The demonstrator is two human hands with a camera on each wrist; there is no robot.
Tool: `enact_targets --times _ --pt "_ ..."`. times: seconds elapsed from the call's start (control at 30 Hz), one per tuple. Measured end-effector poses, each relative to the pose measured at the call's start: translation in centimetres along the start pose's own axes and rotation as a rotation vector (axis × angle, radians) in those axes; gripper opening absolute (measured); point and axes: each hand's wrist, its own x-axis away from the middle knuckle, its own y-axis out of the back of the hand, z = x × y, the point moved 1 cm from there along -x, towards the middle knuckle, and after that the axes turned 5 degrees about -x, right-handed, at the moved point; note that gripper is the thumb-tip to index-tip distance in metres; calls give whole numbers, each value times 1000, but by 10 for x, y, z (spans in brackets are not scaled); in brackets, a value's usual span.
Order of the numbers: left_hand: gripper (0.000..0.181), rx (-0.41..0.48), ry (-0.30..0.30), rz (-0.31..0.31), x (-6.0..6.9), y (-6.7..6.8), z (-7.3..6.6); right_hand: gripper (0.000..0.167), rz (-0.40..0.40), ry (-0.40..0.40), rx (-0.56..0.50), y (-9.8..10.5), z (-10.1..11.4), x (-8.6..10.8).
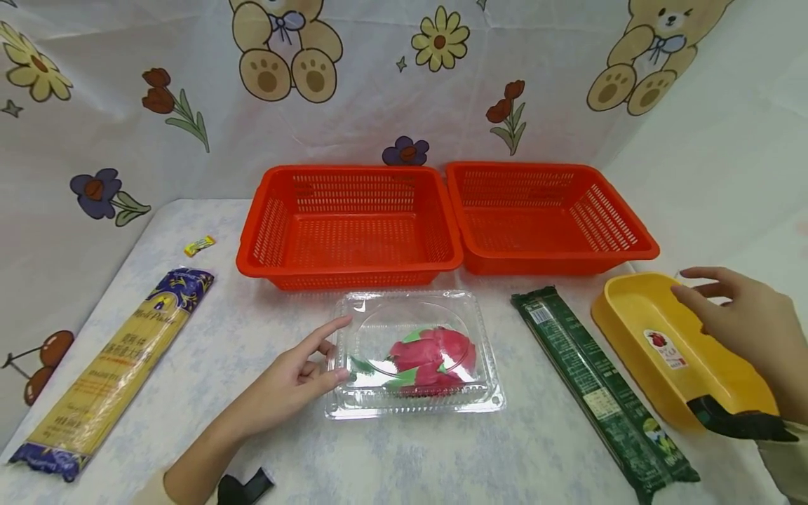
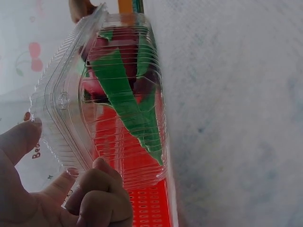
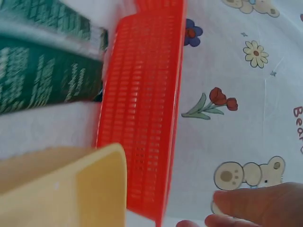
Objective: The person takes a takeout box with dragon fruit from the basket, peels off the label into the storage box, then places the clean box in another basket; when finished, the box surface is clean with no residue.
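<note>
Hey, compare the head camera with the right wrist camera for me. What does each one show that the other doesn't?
Only the head view shows the left hand, the clear box with the pink-and-green item inside, the long yellow-and-blue pack and the small yellow wrapper.

Only the right wrist view shows the printed lettering on the backdrop, cut off at the picture's edge.

Both show the right hand, the yellow tray, the green pack, a red basket and the backdrop's bears and flowers.
</note>
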Motion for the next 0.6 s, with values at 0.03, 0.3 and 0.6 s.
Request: enact_targets --times 0.03,0.3,0.6 --pt "71 -2 3 -3 0 0 1 64 10 0 -43 -1 3 -6" --pt "74 -22 14 -14 -1 -2 1 54 171 -108 -471 -18 -5 -61" --pt "75 -38 10 -16 1 -2 0 44 300 -307 -1169 -35 -17 -76"
